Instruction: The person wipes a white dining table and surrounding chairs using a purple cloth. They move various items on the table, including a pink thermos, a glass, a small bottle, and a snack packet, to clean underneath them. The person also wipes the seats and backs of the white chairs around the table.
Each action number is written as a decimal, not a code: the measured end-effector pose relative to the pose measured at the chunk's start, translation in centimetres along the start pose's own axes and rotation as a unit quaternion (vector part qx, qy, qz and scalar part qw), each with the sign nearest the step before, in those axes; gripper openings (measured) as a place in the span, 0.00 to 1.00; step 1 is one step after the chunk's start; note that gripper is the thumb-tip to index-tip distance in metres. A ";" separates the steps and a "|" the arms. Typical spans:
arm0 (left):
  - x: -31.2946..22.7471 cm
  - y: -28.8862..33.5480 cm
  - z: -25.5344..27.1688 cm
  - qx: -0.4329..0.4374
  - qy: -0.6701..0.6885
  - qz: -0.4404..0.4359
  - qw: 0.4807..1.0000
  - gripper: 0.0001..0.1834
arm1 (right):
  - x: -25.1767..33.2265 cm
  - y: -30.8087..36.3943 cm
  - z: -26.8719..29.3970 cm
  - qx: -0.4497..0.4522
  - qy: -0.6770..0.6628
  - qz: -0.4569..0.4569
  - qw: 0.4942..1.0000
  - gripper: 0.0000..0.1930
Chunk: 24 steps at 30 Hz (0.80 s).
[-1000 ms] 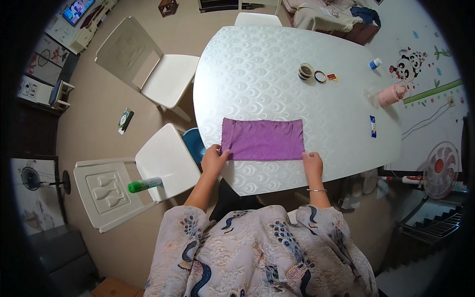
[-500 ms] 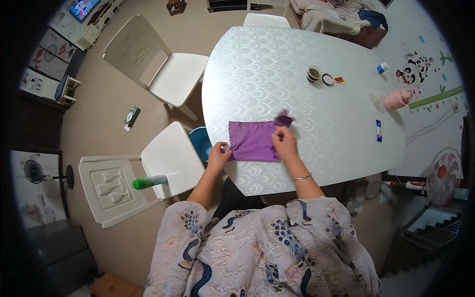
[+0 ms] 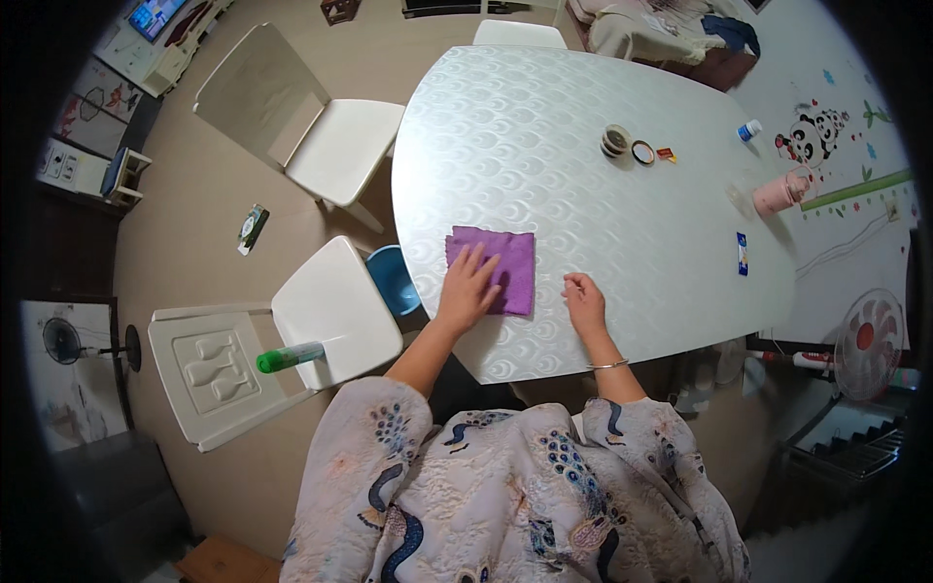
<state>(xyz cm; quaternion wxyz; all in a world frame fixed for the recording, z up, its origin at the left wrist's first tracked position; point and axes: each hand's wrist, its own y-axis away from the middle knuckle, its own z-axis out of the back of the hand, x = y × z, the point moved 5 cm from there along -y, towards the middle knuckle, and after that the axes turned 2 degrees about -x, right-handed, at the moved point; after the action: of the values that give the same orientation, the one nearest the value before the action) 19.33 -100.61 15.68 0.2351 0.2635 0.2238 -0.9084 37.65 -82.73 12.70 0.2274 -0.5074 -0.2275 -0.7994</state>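
A purple cloth (image 3: 515, 267), folded into a small rectangle, lies near the near-left edge of the white patterned table (image 3: 671, 301). My left hand (image 3: 466, 290) rests on its left part with the fingers spread, covering some of the fabric. To the right of the cloth and apart from it is my right hand (image 3: 586, 303), over the tabletop. Its fingers are curled together and nothing shows in them. A bangle circles that wrist.
Toward the far right stand a small jar (image 3: 615, 142), its round lid (image 3: 642, 154), a white bottle (image 3: 749, 130), a pink bottle (image 3: 780, 193) and a blue sachet (image 3: 742, 255). A blue bucket (image 3: 393, 279) and a chair (image 3: 335, 301) with a green-capped can (image 3: 290, 358) are at left.
The cloth's right side has been folded over, so it is narrower. My left hand has moved onto the cloth and spread out; my right hand has let go and shifted right.
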 end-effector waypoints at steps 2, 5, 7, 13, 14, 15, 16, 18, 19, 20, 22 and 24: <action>-1.7 -0.7 -1.8 0.079 -0.098 -0.025 0.992 0.32 | -1.1 -0.5 2.2 -0.029 -0.025 -0.037 0.999 0.09; -0.8 0.6 -3.1 0.125 -0.154 0.004 0.980 0.35 | -1.9 -0.2 5.0 -0.084 -0.091 -0.084 0.989 0.10; -1.3 3.6 -2.1 0.118 -0.167 0.006 0.979 0.34 | -2.8 0.3 7.5 -0.121 -0.113 -0.098 0.981 0.10; -1.5 8.4 -1.3 0.173 -0.160 -0.037 0.971 0.36 | -6.3 3.1 11.2 -0.162 -0.092 -0.120 0.975 0.09; -0.8 6.1 -1.6 0.162 -0.178 -0.038 0.970 0.36 | -6.3 3.6 11.2 -0.168 -0.100 -0.123 0.973 0.09; 0.0 3.3 -2.4 0.148 -0.191 -0.040 0.970 0.36 | -6.2 4.1 11.7 -0.176 -0.103 -0.125 0.971 0.09; 1.0 0.5 -2.9 0.120 -0.195 -0.025 0.973 0.36 | -6.2 4.6 11.8 -0.175 -0.102 -0.124 0.971 0.09; 2.1 -4.6 -4.3 0.082 -0.202 -0.004 0.976 0.35 | -6.2 5.5 12.3 -0.176 -0.095 -0.119 0.972 0.09; 1.5 -6.3 -5.0 0.073 -0.207 0.003 0.976 0.36 | -6.4 6.1 12.8 -0.180 -0.092 -0.112 0.973 0.09; 0.5 -6.9 -5.6 0.076 -0.222 0.003 0.972 0.35 | -6.4 6.7 13.5 -0.182 -0.089 -0.104 0.974 0.09; -2.4 -5.6 -7.1 0.121 -0.190 -0.048 0.973 0.35 | -6.3 7.3 14.9 -0.190 -0.082 -0.095 0.974 0.09; -6.3 -2.5 -8.8 0.194 -0.115 -0.103 0.969 0.33 | -5.8 8.0 16.0 -0.205 -0.075 -0.093 0.971 0.09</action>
<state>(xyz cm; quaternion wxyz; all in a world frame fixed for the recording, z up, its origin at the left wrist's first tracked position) 25.98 -92.00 13.38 0.1091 0.1738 0.0407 -0.9779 55.96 -78.76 14.60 0.0255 -0.5785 -0.1217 -0.8062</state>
